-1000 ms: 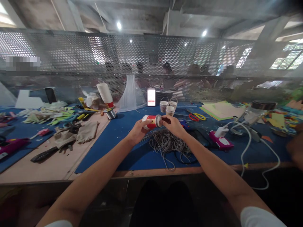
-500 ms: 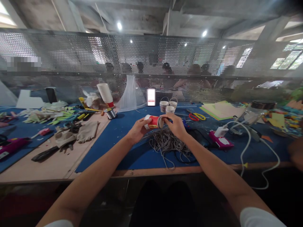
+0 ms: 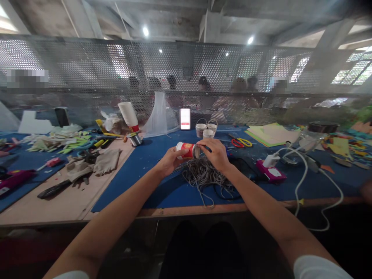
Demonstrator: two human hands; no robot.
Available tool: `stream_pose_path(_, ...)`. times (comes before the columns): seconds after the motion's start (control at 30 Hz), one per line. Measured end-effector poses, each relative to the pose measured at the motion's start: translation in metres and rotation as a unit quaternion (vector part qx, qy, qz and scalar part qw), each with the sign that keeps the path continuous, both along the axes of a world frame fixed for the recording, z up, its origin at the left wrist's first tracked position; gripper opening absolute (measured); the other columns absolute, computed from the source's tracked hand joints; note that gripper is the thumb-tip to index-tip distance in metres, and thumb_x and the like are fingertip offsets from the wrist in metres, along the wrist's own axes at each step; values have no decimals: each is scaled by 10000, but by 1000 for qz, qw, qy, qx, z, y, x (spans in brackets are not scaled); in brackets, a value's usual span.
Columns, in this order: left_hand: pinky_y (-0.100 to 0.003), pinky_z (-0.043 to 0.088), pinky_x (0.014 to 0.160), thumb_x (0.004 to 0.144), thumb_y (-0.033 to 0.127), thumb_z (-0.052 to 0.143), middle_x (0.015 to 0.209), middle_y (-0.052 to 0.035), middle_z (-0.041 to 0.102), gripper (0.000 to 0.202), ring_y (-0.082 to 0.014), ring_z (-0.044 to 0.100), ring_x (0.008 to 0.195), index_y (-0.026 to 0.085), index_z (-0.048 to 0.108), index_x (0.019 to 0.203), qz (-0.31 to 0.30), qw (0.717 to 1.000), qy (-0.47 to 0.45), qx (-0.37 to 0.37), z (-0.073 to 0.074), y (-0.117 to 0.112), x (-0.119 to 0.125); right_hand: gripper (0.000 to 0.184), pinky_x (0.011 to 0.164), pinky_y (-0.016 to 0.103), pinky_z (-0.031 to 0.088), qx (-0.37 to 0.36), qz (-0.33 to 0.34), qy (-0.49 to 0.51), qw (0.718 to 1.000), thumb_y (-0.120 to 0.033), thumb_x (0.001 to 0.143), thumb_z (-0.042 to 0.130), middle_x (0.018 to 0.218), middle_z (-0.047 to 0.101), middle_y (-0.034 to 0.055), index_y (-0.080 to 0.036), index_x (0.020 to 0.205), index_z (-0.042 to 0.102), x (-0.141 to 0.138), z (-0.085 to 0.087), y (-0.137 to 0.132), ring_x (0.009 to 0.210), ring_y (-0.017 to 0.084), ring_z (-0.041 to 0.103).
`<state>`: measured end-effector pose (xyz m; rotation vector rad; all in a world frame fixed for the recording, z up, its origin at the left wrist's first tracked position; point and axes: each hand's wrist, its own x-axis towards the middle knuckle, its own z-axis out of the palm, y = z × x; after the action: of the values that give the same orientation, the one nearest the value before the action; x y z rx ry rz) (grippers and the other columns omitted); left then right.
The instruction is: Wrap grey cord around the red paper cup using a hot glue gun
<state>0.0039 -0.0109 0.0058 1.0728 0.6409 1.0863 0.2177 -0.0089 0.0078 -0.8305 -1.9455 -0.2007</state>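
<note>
While the left hand (image 3: 168, 161) gripped the red cup (image 3: 186, 149) on its side, fingers curled round its wall, the right hand (image 3: 216, 155) was closed on the cup's right end. The cup sat in the air between both hands, just above a tangle of grey cord (image 3: 205, 177) on the blue mat (image 3: 145, 151) of the desk (image 3: 72, 201). Three small cups (image 3: 207, 130) stood just behind, with scissors (image 3: 241, 143) to their right. A white charger (image 3: 271, 159) lay near the right wrist, and gloves (image 3: 95, 162) lay well off left.
</note>
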Motion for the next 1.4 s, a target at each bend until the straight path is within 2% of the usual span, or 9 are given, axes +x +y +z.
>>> stream_pose_path(0.37,-318,512,849,647,275,884,889,-74,750,348,-180,676,833,122,753,929,111,992,-21,63,-10,12,-2,190,989,395,416,20,19,-40,999,-209,976,495,1004,735,45,-222,978,684,-2,8,-12,999,204,658)
stream_pose_path(0.57,-315,517,849,635,284,895,882,-61,743,366,-173,667,836,125,755,934,121,989,-12,88,-12,15,-4,203,888,367,478,-17,-142,40,989,-291,985,480,1031,699,89,-221,1067,652,24,17,4,953,222,646)
stream_pose_path(0.67,-316,517,860,629,290,899,889,-55,743,375,-174,666,846,130,758,938,124,988,-10,94,-14,16,-3,173,810,344,486,-116,-245,-9,963,-302,946,520,1011,694,87,-212,1000,658,57,15,13,896,222,656)
stream_pose_path(0.83,-317,514,846,612,289,906,869,-53,738,359,-172,664,823,127,756,895,127,988,-4,93,-14,14,-1,283,821,364,477,-318,-370,-119,865,-449,918,567,1087,704,119,-200,1006,669,107,0,14,986,268,668)
stream_pose_path(0.9,-326,516,853,607,283,906,876,-58,739,369,-178,666,833,124,756,904,120,989,-7,89,-13,13,-1,339,800,362,469,-379,-366,-141,838,-494,918,556,1073,718,126,-197,1023,679,118,-6,14,1000,286,673)
stream_pose_path(1.0,-326,520,838,617,274,901,883,-65,739,358,-180,666,831,122,754,905,116,990,-13,78,-13,13,-1,406,747,333,448,-434,-331,-158,823,-561,929,510,986,747,103,-209,990,703,126,-13,18,949,272,687)
stream_pose_path(1.13,-319,524,829,636,279,894,888,-69,738,337,-174,664,831,116,751,895,108,992,-16,67,-14,15,-1,469,663,294,409,-434,-282,-139,844,-653,860,556,868,750,68,-217,853,730,130,-20,27,825,226,678)
stream_pose_path(1.27,-318,525,828,630,287,898,895,-66,743,362,-175,673,833,119,749,914,97,993,-9,70,-16,15,-1,399,578,294,350,-424,-237,-85,870,-576,784,649,596,643,16,-216,615,688,133,-25,32,634,194,608)
stream_pose_path(1.4,-329,526,835,613,292,905,895,-72,745,387,-185,682,833,116,745,919,104,992,-9,65,-14,13,0,407,560,296,360,-421,-219,-13,880,-551,775,638,523,580,0,-208,556,649,136,-21,31,599,190,581)
